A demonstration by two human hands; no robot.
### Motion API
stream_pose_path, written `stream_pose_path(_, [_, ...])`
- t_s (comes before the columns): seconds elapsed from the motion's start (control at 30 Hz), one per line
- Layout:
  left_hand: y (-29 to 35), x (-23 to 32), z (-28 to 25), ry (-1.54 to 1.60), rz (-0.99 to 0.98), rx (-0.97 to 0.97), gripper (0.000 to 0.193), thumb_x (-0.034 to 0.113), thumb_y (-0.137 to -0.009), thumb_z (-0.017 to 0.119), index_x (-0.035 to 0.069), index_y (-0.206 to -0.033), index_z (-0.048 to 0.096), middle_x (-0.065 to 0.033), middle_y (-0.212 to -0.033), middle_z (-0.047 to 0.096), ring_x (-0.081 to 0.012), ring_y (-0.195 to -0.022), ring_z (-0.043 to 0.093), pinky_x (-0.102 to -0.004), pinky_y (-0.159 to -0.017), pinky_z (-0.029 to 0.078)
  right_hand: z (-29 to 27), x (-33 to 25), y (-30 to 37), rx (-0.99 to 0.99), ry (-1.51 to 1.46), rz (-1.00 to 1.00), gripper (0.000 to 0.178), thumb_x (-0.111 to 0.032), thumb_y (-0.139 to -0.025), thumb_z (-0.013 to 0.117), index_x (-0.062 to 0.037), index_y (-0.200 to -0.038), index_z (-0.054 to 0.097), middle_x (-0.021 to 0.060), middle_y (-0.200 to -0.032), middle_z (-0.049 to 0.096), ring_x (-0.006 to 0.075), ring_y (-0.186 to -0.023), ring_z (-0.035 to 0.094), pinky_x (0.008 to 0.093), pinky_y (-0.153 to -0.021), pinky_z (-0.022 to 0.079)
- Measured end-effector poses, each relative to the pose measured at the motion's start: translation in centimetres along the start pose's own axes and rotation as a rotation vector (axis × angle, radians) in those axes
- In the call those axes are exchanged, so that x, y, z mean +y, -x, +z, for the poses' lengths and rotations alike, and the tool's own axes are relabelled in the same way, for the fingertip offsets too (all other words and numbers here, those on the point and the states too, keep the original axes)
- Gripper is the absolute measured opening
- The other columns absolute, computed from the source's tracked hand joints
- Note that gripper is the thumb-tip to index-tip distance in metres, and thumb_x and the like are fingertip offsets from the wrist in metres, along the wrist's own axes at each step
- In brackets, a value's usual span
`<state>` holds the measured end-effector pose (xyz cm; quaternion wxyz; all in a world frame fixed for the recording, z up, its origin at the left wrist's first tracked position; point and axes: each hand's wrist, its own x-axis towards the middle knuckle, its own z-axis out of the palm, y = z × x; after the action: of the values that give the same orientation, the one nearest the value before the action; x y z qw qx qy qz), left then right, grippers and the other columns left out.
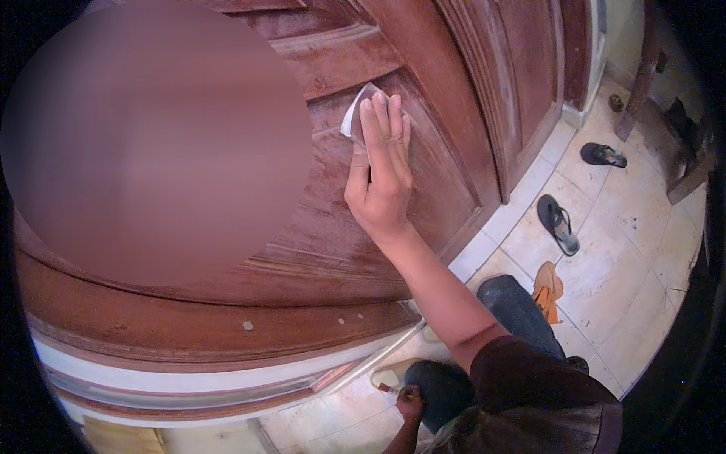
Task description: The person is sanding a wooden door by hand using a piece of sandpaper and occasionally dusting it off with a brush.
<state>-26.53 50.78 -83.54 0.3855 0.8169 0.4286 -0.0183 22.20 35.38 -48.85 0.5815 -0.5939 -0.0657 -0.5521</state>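
Note:
My right hand [384, 178] lies with its fingers extended over a small bent sheet of sandpaper [351, 121], pressing it against a reddish-brown wooden panelled door [446, 174]. One edge of the sheet curls up pale beside the fingers. The door's wood carries dusty, whitish scuffs around the hand. Low down beside my knee, my left hand [410, 402] is closed round a small thing with a reddish-brown end [385, 387] and a pale part. Its kind is too small to make out.
A blurred oval hides much of the door's left side. On the tiled floor [612, 227] lie two black flip-flops, one [558, 225] nearer than the other [603, 155], and an orange cloth-like piece [547, 291]. Dark wooden furniture legs [641, 91] stand at the far right.

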Motion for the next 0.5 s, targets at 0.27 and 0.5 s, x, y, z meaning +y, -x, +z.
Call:
stream_pose_path(0.27, [1.8,-2.6,-0.7,-0.186,0.101,0.065,0.023,0.025,-0.091,0.078,0.004,-0.101,0.076,-0.0152,-0.088,0.076,-0.0261,-0.08,0.074,-0.0386,-0.078,0.058,0.1,1.0,-0.2,0.078,-0.054,0.051,0.05,0.004,-0.093,0.063,0.0039,-0.143,0.058,0.0241,-0.147,0.059,0.0461,-0.145,0.046,0.057,-0.122,0.035])
stream_pose_path(0.5, [-1.2,-4.3,0.0,-0.193,0.054,0.053,0.023,0.027,-0.093,0.075,0.005,-0.099,0.075,-0.0171,-0.089,0.075,-0.0275,-0.077,0.072,-0.0402,-0.078,0.057,-3.0,6.8,7.1,0.04,-0.006,0.118,0.053,0.01,-0.091,0.055,0.0066,-0.144,0.057,0.0243,-0.15,0.057,0.0494,-0.145,0.044,0.0576,-0.123,0.031])
